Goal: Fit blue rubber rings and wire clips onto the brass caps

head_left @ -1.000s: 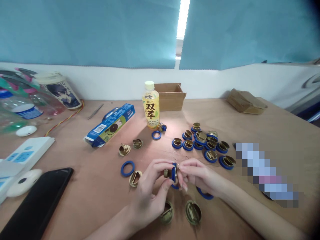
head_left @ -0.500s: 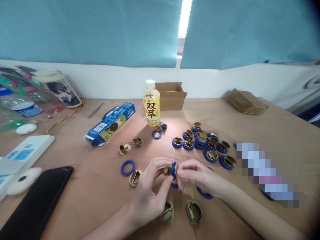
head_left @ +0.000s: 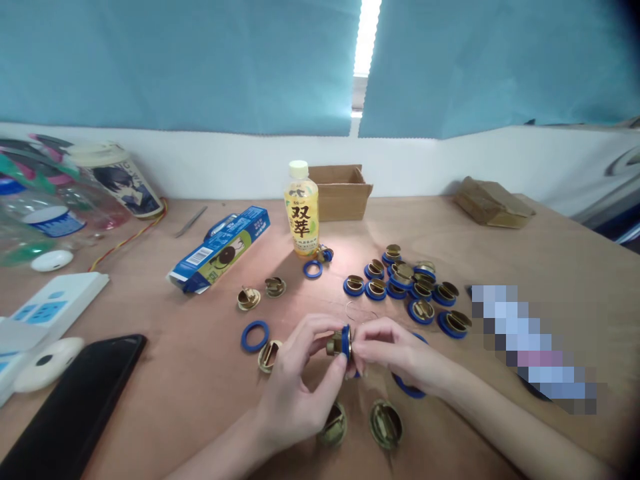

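Observation:
Between the thumb and fingers of my left hand (head_left: 305, 380) is a round brass fitting (head_left: 335, 345), tipped on its side, with a blue ring (head_left: 346, 341) seated around its flange. My right hand (head_left: 393, 353) pinches the flange from the other side, its fingertips partly hidden. A thin wire loop (head_left: 361, 311) shows just beyond the fingers. Below my hands lie two loose brass fittings, a nearer-left one (head_left: 334, 425) partly covered by my left hand and another (head_left: 386, 424). Under my right wrist, a larger blue ring (head_left: 411, 387) is partly hidden.
Several ringed brass fittings (head_left: 421, 288) cluster at right-centre, near a pixelated phone-like object (head_left: 530, 353). Brass fittings (head_left: 249, 299) and a blue ring (head_left: 255, 336) lie left. Behind stand a drink bottle (head_left: 302, 220), cardboard box (head_left: 343, 193) and biscuit box (head_left: 220, 250). A black phone (head_left: 75, 407) lies near left.
The blue ring looks more upright and evenly seated against the flange. Both hands stay almost in place, with small finger shifts; the view has moved slightly.

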`<state>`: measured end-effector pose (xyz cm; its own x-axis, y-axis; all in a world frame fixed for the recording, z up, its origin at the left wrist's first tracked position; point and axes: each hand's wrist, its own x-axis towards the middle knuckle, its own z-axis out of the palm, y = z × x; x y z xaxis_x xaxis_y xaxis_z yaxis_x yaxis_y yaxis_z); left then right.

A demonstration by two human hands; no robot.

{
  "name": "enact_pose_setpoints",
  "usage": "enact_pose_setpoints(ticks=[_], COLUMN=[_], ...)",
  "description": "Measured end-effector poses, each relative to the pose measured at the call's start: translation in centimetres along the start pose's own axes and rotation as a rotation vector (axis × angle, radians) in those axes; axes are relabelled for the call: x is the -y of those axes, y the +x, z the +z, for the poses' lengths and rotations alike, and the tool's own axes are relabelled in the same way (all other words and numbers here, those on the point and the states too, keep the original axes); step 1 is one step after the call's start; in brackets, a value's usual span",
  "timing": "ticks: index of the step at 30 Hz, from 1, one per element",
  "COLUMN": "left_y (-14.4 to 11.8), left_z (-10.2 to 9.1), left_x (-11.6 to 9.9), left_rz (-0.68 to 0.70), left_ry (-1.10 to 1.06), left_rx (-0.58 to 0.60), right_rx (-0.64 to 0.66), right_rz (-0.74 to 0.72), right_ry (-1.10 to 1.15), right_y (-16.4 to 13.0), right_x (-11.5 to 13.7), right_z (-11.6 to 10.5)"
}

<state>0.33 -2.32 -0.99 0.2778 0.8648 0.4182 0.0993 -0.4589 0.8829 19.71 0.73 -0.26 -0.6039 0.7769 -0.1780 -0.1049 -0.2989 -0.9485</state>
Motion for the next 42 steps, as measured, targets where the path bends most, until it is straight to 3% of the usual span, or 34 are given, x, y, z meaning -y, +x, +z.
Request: enact_pose_setpoints(ticks=[7,14,19,25,33,42], left_y=[-0.3,-0.6,-0.2,1.5,1.8,1.5], left_z=[0.1,0.8,0.1,-2.2,-2.8,-2.3], left_x=[0.1,1.2,0.9,-0.8,-0.1,0.9], left_rz=[0.044,-0.069,-0.107,-0.023,-0.073,0.018], left_ry=[0.088,0.133,0.221,0.302,0.544,0.647], left_rx=[0.043,0.116,0.143,0.417,0.550,0.447], right_rx=[0.018,-0.005,-0.029,-0.111,-0.338,-0.366], right_rz=[-0.027,-0.024,-0.045,-0.033,-0.064,-0.076], right_ry=[-0.027,0.004,-0.025,0.067,0.167,0.157], right_y=[0.2,0.3,0.3,0.3,0.5,0.7], right_x=[-0.5,-0.5,0.1,0.2,0.6,0.5], right_z=[-0.1,0.2,0.2,-0.3,-0.3,-0.2])
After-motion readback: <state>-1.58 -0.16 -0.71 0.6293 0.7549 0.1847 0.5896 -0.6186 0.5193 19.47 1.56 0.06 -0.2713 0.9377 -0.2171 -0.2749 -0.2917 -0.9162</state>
